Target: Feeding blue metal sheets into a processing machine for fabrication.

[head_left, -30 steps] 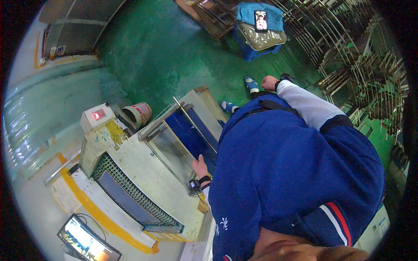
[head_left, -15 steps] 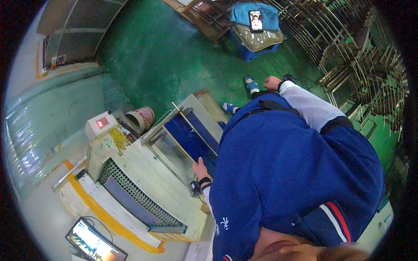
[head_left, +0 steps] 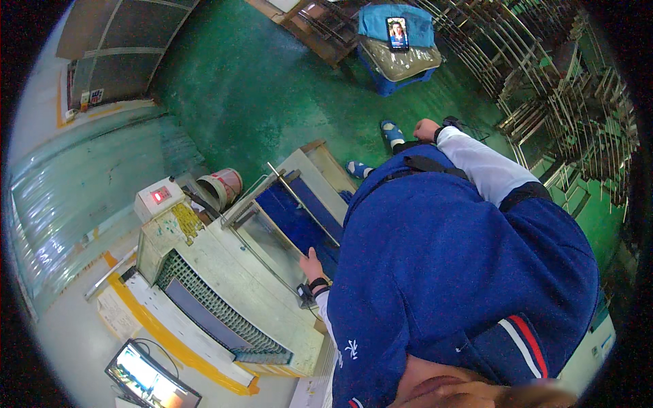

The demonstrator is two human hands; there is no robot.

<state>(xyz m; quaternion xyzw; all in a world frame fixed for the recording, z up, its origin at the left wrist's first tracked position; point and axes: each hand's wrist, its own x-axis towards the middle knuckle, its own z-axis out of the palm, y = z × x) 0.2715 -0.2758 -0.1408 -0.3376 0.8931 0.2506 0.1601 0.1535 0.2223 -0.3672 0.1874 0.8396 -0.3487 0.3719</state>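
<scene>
My left hand (head_left: pixel 313 266) rests at the side of a conveyor-like machine (head_left: pixel 245 279), close to its dark blue bed (head_left: pixel 289 211). Its fingers are partly apart, and nothing shows in them. A metal bar (head_left: pixel 299 197) crosses above the blue bed. My right hand (head_left: pixel 426 129) is curled into a fist near my thigh, beyond the white sleeve, with no object visible in it. Both wrists wear dark bands with small devices.
A phone (head_left: pixel 398 34) with a lit screen lies on a blue cloth over a crate (head_left: pixel 401 64). Metal racks (head_left: pixel 544 81) crowd the right. A control box (head_left: pixel 160 197), a bucket (head_left: pixel 223 187) and a monitor (head_left: pixel 149 377) stand on the left.
The picture on the phone screen is different. The surroundings have shifted very slightly in view, while both hands keep nearly the same place and pose.
</scene>
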